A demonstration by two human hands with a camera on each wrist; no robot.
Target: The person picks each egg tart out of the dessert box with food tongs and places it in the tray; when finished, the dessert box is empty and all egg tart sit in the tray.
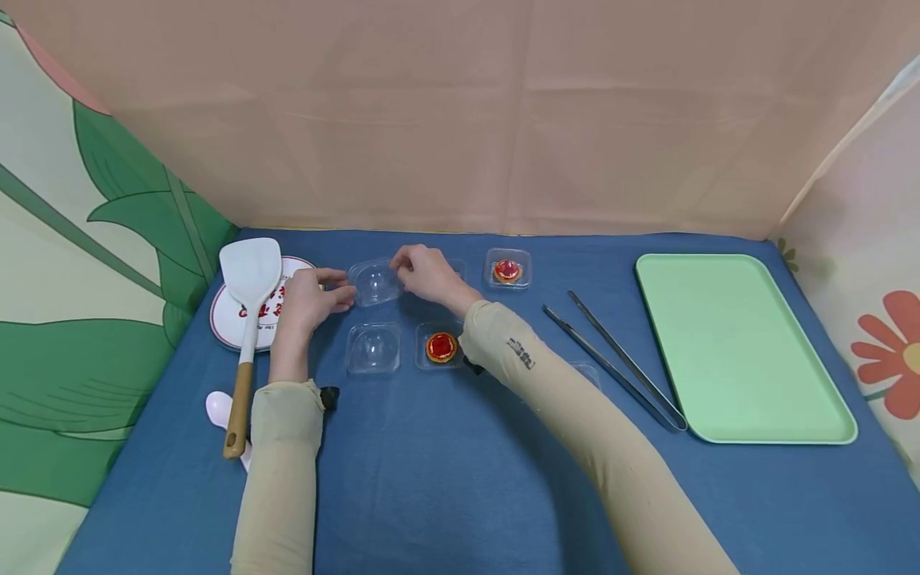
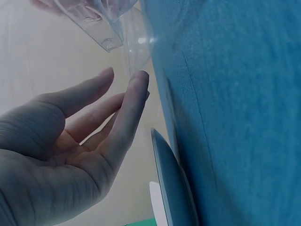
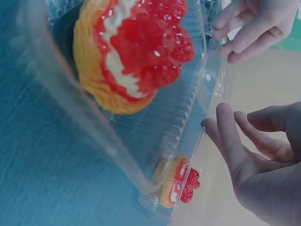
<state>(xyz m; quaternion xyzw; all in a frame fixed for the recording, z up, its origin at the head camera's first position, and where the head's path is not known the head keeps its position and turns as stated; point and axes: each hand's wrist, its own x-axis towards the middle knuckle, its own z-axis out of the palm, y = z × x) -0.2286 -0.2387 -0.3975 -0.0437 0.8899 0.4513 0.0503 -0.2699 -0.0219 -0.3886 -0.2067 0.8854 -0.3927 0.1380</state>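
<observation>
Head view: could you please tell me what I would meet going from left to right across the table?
White-headed spatula, left hand, far clear dome lid, right hand, far red-topped tart, tongs, green tray.

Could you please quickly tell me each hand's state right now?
Left hand: open, beside a clear lid.
Right hand: open, by the same lid.
</observation>
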